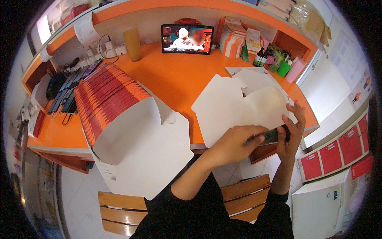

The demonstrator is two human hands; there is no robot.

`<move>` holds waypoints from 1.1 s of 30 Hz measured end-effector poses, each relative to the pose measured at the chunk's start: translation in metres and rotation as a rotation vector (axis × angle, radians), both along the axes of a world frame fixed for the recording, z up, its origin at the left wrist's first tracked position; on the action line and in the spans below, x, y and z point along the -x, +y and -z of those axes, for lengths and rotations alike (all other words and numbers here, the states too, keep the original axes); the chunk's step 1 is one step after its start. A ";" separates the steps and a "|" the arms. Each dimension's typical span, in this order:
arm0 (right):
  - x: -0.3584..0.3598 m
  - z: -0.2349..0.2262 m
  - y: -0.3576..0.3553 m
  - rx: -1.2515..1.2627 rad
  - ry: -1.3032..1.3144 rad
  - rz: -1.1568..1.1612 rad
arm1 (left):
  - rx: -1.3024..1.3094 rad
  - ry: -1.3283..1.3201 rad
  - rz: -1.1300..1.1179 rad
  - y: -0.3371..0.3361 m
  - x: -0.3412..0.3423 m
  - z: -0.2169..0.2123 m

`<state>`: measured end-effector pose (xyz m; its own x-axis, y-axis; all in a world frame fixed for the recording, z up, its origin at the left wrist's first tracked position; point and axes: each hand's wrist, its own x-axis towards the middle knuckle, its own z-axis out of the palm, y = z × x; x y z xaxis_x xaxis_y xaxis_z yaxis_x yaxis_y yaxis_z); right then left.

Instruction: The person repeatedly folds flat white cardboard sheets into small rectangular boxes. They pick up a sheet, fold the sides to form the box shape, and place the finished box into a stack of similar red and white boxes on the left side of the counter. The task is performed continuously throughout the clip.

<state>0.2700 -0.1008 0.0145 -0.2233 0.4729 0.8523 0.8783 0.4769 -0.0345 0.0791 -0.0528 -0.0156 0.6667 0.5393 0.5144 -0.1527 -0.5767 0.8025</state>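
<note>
At the front right edge of the orange surface (pixel 175 75), the left hand (pixel 232 145) and the right hand (pixel 292 133) are both clamped on a small dark object (pixel 271 136), just below a flat white cardboard box blank (pixel 234 107) lying there.

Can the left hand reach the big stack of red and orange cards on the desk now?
Probably yes: the stack lies unobstructed on the person's left, though the left hand is now pressing white card.
</note>
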 end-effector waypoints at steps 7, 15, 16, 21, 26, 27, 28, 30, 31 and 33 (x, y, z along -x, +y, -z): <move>0.007 0.030 0.000 -0.375 0.360 -0.268 | 0.375 -0.200 -0.143 -0.013 -0.008 -0.013; 0.039 0.028 -0.007 -0.235 0.252 -0.511 | 0.747 -1.086 -0.006 -0.023 -0.005 -0.027; 0.042 0.027 -0.007 -0.259 0.193 -0.434 | 0.777 -1.102 0.001 -0.024 -0.005 -0.027; 0.046 0.016 -0.004 -0.464 -0.002 -0.126 | 0.747 -1.017 0.192 -0.029 -0.003 -0.024; 0.038 -0.004 -0.006 -0.338 0.049 -0.173 | 0.507 -0.540 -0.005 -0.034 0.007 -0.026; 0.035 -0.008 -0.008 -0.294 0.052 -0.179 | 0.407 -0.518 -0.098 -0.035 0.009 -0.027; 0.034 -0.010 -0.012 -0.277 0.073 -0.234 | 0.332 -0.514 -0.184 -0.037 0.010 -0.029; 0.032 -0.013 -0.021 -0.225 0.045 -0.348 | 0.301 -0.643 -0.262 -0.041 0.011 -0.033; 0.033 -0.013 -0.024 -0.191 0.022 -0.400 | 0.334 -0.668 -0.232 -0.042 0.011 -0.035; 0.033 -0.012 -0.030 -0.219 0.007 -0.345 | 0.356 -0.705 -0.206 -0.046 0.012 -0.040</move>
